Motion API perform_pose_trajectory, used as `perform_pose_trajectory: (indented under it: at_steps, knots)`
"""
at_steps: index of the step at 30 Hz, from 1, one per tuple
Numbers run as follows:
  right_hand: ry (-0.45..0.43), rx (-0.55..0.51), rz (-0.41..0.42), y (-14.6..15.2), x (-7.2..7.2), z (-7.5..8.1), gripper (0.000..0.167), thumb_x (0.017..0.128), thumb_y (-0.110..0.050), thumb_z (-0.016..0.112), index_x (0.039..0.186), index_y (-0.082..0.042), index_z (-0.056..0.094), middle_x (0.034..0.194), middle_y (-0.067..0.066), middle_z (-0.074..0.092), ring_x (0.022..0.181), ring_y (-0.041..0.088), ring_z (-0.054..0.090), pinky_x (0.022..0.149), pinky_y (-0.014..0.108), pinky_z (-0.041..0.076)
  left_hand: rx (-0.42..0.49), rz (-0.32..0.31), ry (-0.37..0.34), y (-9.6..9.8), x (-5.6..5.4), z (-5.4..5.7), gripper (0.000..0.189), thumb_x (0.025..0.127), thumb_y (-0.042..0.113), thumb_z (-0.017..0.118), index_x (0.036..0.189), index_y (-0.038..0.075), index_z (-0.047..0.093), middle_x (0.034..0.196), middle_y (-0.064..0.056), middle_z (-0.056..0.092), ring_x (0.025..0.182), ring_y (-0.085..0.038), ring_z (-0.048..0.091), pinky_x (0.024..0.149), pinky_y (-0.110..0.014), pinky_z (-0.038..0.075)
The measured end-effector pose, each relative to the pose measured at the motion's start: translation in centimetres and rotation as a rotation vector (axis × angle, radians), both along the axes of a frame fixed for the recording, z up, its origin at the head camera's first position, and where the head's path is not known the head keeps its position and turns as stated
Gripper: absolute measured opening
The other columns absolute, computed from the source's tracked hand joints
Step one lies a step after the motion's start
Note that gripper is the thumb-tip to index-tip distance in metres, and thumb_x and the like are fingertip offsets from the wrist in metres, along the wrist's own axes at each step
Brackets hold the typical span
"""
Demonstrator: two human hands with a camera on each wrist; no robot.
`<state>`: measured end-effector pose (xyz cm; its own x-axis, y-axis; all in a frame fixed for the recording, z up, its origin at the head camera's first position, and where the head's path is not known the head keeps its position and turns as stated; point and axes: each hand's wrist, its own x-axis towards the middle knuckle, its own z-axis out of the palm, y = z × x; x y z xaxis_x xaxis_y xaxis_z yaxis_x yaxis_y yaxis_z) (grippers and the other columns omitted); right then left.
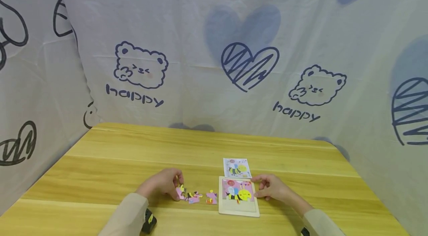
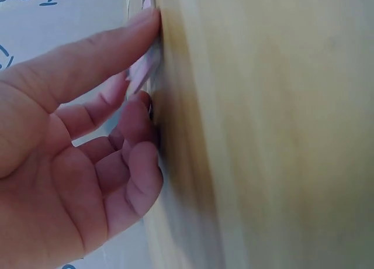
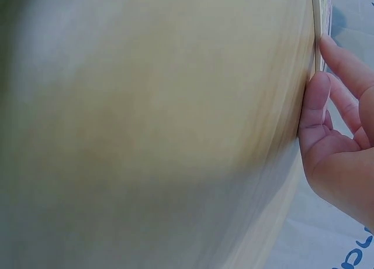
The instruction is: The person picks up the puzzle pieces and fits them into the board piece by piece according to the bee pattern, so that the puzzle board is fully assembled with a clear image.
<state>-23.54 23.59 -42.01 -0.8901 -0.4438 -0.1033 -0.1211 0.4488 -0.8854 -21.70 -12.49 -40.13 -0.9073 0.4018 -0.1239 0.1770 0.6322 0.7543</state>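
My left hand [image 1: 165,182] pinches a pink-and-yellow puzzle piece [image 1: 181,192] just above the table or on it; I cannot tell which. In the left wrist view the thumb lies on a pink piece [image 2: 140,70] and the other fingers curl. Right of that hand lie more puzzle pieces, one striped black and yellow [image 1: 194,197] and a pink one [image 1: 211,197] beside the tray. The wooden puzzle tray [image 1: 239,213] holds a partly assembled bee picture [image 1: 245,194], its lower part bare. My right hand [image 1: 272,188] touches the tray's right edge with index finger and thumb.
A printed bee picture card [image 1: 237,168] lies directly behind the tray. The wooden table [image 1: 150,146] stretches around both arms, and a patterned cloth [image 1: 200,80] hangs behind and beside it. A black device [image 1: 149,222] sits at the left wrist.
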Motion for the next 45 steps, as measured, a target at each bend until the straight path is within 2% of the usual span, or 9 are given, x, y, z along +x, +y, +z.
perform_pose_trajectory:
  at_steps: [4,7,15,20,26,36,45]
  knots:
    - [0.002,0.005,-0.006,0.0,0.0,0.0,0.043,0.074,-0.001,0.07,0.111,0.012,0.052,0.069,0.003,0.047,0.054,0.011,0.042,0.045,0.018,0.038,-0.01,0.008,0.048,0.2,0.1,0.2,0.04,0.052,-0.012,0.077,0.076,0.003,0.049,0.07,-0.006,0.047,0.062,-0.017,0.043,0.052,-0.026,0.038]
    - [0.009,0.015,-0.01,-0.1,0.0,0.0,0.043,0.074,-0.002,0.07,0.111,0.011,0.053,0.069,0.003,0.047,0.054,0.011,0.042,0.045,0.018,0.038,-0.006,0.002,0.071,0.2,0.1,0.3,0.037,0.054,-0.011,0.077,0.076,0.002,0.049,0.068,-0.005,0.047,0.062,-0.017,0.043,0.054,-0.028,0.038]
    - [-0.001,0.008,-0.009,0.0,-0.1,-0.1,0.044,0.075,-0.003,0.07,0.112,0.011,0.052,0.069,0.003,0.047,0.055,0.011,0.042,0.045,0.018,0.039,0.2,-0.062,-0.014,-0.3,-0.5,0.2,0.016,0.071,-0.016,0.06,0.08,-0.006,0.053,0.065,-0.007,0.052,0.055,-0.014,0.051,0.05,-0.027,0.046]
    - [-0.006,0.004,-0.006,0.1,-0.1,-0.2,0.044,0.075,-0.003,0.069,0.113,0.012,0.051,0.07,0.003,0.047,0.056,0.012,0.042,0.045,0.018,0.039,0.247,-0.076,0.001,-0.1,-1.0,0.5,0.012,0.075,-0.014,0.059,0.082,-0.007,0.053,0.067,-0.006,0.052,0.058,-0.013,0.052,0.055,-0.032,0.049]
    - [0.0,0.014,-0.021,0.0,-0.2,-0.4,0.044,0.075,-0.002,0.069,0.113,0.011,0.052,0.07,0.003,0.047,0.056,0.012,0.042,0.045,0.018,0.038,0.282,-0.086,-0.004,1.1,-1.1,1.0,0.011,0.076,-0.011,0.061,0.083,-0.006,0.054,0.068,-0.006,0.052,0.059,-0.014,0.051,0.056,-0.034,0.049]
    - [-0.001,0.014,-0.022,0.0,-0.1,-0.3,0.044,0.074,-0.002,0.071,0.111,0.011,0.053,0.071,0.003,0.047,0.056,0.012,0.042,0.045,0.018,0.038,0.316,-0.125,-0.016,3.8,-1.2,1.2,0.011,0.077,-0.01,0.06,0.086,-0.007,0.054,0.069,-0.007,0.054,0.059,-0.015,0.054,0.057,-0.034,0.05]
    - [0.012,0.03,-0.034,-0.2,0.1,0.1,0.044,0.073,-0.002,0.071,0.111,0.011,0.053,0.071,0.003,0.047,0.057,0.011,0.042,0.045,0.017,0.038,0.304,-0.129,-0.014,6.3,-1.3,1.3,0.011,0.077,-0.01,0.062,0.085,-0.006,0.056,0.067,-0.006,0.054,0.058,-0.014,0.053,0.056,-0.034,0.05]
